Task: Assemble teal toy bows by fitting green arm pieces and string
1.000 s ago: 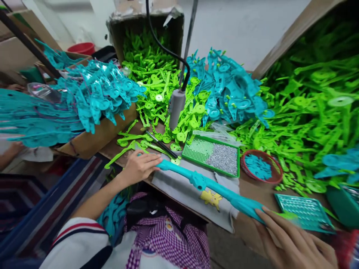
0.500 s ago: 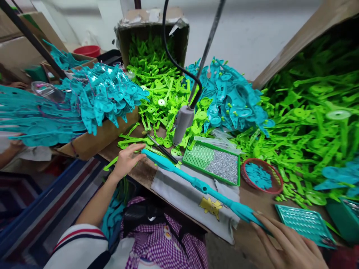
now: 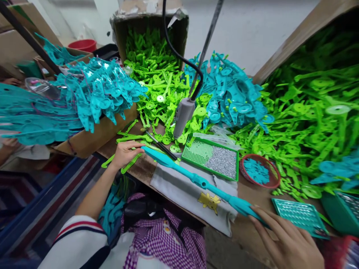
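Slanting from mid-frame to lower right above the pale grey cloth [image 3: 169, 184], the long, slim teal plastic part [image 3: 186, 173] looks light, stiff and slightly slick to me. The right hand [image 3: 287, 237] pinches its lower end; the left hand [image 3: 125, 154] meets its upper tip, pinching or merely touching, I cannot tell. I'd grip the thicker middle.

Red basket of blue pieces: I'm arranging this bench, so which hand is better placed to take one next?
Right, probably: the right hand, though on the long blue part, is nearer the red basket; the left hand is at the part's farther end.
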Demonstrator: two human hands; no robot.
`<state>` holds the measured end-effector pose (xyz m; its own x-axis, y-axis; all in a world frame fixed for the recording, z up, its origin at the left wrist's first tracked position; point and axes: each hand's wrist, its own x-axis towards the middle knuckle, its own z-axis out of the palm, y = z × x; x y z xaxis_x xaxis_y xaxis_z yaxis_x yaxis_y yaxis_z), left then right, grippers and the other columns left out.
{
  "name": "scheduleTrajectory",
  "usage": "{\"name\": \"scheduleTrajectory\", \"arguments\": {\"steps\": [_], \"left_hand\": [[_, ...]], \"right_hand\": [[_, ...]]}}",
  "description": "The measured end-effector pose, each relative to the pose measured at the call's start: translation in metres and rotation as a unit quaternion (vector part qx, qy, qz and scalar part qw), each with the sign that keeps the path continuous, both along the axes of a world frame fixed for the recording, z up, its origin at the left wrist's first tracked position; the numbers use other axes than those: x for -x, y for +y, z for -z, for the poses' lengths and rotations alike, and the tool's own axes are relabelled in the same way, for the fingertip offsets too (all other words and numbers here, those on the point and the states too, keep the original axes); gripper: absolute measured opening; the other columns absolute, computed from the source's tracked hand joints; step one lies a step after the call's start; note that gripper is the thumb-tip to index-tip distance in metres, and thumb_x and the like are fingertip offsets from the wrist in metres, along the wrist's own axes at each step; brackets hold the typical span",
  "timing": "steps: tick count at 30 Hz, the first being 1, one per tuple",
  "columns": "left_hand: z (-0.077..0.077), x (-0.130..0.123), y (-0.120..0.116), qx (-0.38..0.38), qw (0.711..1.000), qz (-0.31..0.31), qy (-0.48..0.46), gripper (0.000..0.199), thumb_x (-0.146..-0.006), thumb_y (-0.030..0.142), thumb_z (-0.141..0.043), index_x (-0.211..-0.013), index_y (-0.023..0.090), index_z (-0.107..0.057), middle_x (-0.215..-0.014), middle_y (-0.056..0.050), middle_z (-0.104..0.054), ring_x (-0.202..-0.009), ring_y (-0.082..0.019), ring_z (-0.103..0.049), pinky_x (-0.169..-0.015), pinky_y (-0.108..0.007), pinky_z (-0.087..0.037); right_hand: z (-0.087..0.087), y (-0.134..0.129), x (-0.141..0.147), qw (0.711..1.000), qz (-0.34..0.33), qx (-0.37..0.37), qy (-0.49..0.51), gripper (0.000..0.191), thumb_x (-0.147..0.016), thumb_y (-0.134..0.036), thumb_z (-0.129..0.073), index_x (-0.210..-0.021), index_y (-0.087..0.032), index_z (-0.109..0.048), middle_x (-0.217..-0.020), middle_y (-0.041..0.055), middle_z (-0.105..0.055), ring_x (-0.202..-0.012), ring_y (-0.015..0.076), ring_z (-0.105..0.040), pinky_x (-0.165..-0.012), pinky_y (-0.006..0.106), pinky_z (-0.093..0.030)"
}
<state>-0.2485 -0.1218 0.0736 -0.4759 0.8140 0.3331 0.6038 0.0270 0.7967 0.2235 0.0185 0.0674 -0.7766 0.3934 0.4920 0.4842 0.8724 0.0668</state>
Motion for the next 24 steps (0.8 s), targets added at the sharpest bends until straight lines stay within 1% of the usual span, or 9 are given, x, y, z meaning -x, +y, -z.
{"name": "scheduleTrajectory", "arguments": {"steps": [2,4,7,10,13,15,19,22,24], "left_hand": [[-0.003,-0.006,-0.002,0.000,0.998,-0.011,0.063,0.032,-0.083,0.050,-0.067,-0.092,0.021,-0.077,-0.095,-0.009,-0.077,-0.089,-0.023,-0.071,-0.083,-0.037,-0.055],[-0.007,-0.020,-0.001,0.000,0.986,-0.016,0.166,0.030,-0.088,0.045,-0.063,-0.105,0.023,-0.074,-0.112,-0.009,-0.073,-0.107,-0.025,-0.067,-0.097,-0.042,-0.049],[-0.011,-0.044,0.006,0.040,0.947,0.065,0.313,0.037,-0.090,0.041,-0.062,-0.124,0.026,-0.066,-0.130,-0.010,-0.065,-0.125,-0.027,-0.057,-0.110,-0.047,-0.036],[-0.012,-0.057,0.018,0.088,0.909,0.160,0.375,0.036,-0.091,0.035,-0.061,-0.125,0.027,-0.065,-0.124,-0.009,-0.069,-0.116,-0.026,-0.062,-0.104,-0.044,-0.039],[-0.014,-0.053,0.026,0.102,0.897,0.179,0.391,0.030,-0.091,0.034,-0.059,-0.119,0.027,-0.068,-0.116,-0.008,-0.072,-0.103,-0.026,-0.066,-0.093,-0.042,-0.042],[-0.016,-0.047,0.030,0.095,0.895,0.182,0.395,0.029,-0.092,0.037,-0.058,-0.116,0.027,-0.069,-0.114,-0.008,-0.073,-0.100,-0.027,-0.066,-0.089,-0.042,-0.042],[-0.020,-0.040,0.034,0.085,0.896,0.189,0.394,0.031,-0.092,0.042,-0.054,-0.116,0.029,-0.069,-0.109,-0.007,-0.074,-0.097,-0.028,-0.066,-0.086,-0.042,-0.041],[-0.020,-0.041,0.036,0.076,0.885,0.190,0.419,0.031,-0.094,0.042,-0.051,-0.117,0.031,-0.068,-0.106,-0.006,-0.075,-0.096,-0.029,-0.067,-0.084,-0.042,-0.041],[-0.020,-0.041,0.036,0.065,0.879,0.188,0.434,0.030,-0.095,0.043,-0.049,-0.117,0.033,-0.066,-0.105,-0.005,-0.075,-0.095,-0.028,-0.067,-0.083,-0.041,-0.041]], "right_hand": [[0.000,0.000,0.000,1.000,0.005,0.012,0.007,0.039,-0.096,-0.042,-0.046,-0.128,-0.025,-0.061,-0.086,0.0043,-0.075,-0.071,0.0210,-0.064,-0.065,0.033,-0.040],[0.000,0.000,0.000,0.999,0.019,0.029,0.008,0.038,-0.095,-0.042,-0.048,-0.127,-0.027,-0.062,-0.087,0.0039,-0.075,-0.070,0.0205,-0.064,-0.065,0.033,-0.040],[-0.002,-0.001,0.002,0.998,0.045,0.051,0.001,0.036,-0.093,-0.042,-0.051,-0.124,-0.028,-0.065,-0.090,0.0041,-0.076,-0.074,0.0200,-0.066,-0.066,0.032,-0.042],[-0.007,-0.005,0.005,0.995,0.061,0.074,-0.010,0.032,-0.094,-0.039,-0.053,-0.120,-0.028,-0.067,-0.095,0.0040,-0.076,-0.078,0.0189,-0.068,-0.068,0.031,-0.044],[-0.014,-0.010,0.003,0.990,0.085,0.109,0.025,0.032,-0.093,-0.035,-0.055,-0.122,-0.027,-0.065,-0.103,0.0058,-0.076,-0.088,0.0203,-0.069,-0.076,0.032,-0.049],[-0.016,-0.015,-0.004,0.977,0.134,0.140,0.092,0.035,-0.091,-0.035,-0.059,-0.125,-0.026,-0.063,-0.110,0.0080,-0.074,-0.098,0.0225,-0.069,-0.084,0.035,-0.051],[-0.006,-0.026,-0.022,0.913,0.217,0.266,0.221,0.036,-0.086,-0.042,-0.065,-0.117,-0.025,-0.068,-0.110,0.0080,-0.073,-0.098,0.0229,-0.069,-0.083,0.037,-0.055],[0.013,-0.030,-0.026,0.838,0.234,0.379,0.316,0.043,-0.082,-0.052,-0.065,-0.114,-0.023,-0.069,-0.101,0.0072,-0.075,-0.088,0.0217,-0.071,-0.074,0.034,-0.057],[0.026,-0.028,-0.023,0.790,0.235,0.419,0.380,0.047,-0.079,-0.058,-0.065,-0.110,-0.023,-0.071,-0.092,0.0061,-0.076,-0.079,0.0206,-0.070,-0.067,0.033,-0.057]]}}
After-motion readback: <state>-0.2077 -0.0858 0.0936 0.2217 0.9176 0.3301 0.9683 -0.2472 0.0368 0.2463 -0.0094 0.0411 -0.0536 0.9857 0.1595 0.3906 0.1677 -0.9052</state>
